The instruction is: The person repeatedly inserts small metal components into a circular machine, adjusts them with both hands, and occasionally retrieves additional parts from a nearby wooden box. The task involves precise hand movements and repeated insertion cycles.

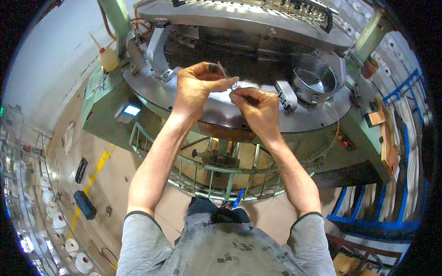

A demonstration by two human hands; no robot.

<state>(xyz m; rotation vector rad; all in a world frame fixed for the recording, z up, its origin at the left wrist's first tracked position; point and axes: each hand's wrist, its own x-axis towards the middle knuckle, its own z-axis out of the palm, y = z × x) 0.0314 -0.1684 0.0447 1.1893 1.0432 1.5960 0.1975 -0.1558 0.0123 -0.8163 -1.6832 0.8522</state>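
Observation:
My left hand [198, 87] and my right hand [258, 108] are raised close together over the round steel table [184, 99] of a large circular knitting machine. The left hand pinches a thin, small metal part [222, 70] between thumb and fingers, its tip sticking up. The right hand's fingers are closed at the fingertips, almost touching the left forefinger; whether they grip a fine thread or the same part is too small to tell. Both hands hover above the plate, not resting on it.
A steel bowl-like ring [315, 78] and a small white-grey block [286, 95] sit on the plate to the right. A yellow oil bottle [108, 58] stands far left. A green guard rail [207, 172] circles below. Yarn cones [60, 221] line the left; blue racks [405, 138] stand right.

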